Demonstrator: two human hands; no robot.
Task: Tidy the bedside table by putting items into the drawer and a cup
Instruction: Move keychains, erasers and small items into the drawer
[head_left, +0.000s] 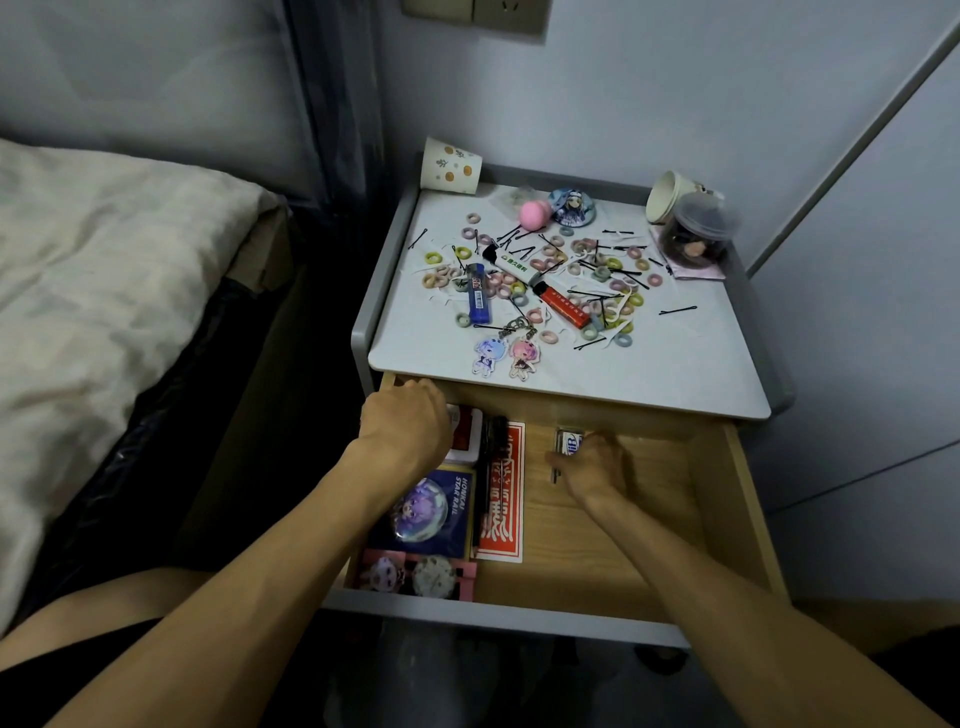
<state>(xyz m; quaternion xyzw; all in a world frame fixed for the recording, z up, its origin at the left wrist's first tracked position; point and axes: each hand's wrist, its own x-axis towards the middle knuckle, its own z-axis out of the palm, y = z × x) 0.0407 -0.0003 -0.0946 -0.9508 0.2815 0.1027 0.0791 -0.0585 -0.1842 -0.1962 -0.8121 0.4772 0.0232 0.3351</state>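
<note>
The bedside table (675, 374) is strewn with small hair ties (613, 262), black hairpins (678, 310), a blue lighter (479, 293), a red lighter (566, 307), a white lighter (511, 266), a pink ball (535, 214), a round badge (571, 207) and two character keychains (506, 356). A patterned paper cup (449, 166) stands at the back left. The drawer (623, 545) below is pulled out. My right hand (592, 467) pinches a small white and blue box (569, 441) at the drawer's back. My left hand (405, 423) hovers curled over the drawer's back left; its fingers are hidden.
A second paper cup (667, 197) lies on its side beside a clear jar (698, 234) at the back right. The drawer's left half holds a red card (501, 493), a black pen (485, 467), a blue badge card (426, 512) and a pink card (415, 574). A bed (104, 260) is at left.
</note>
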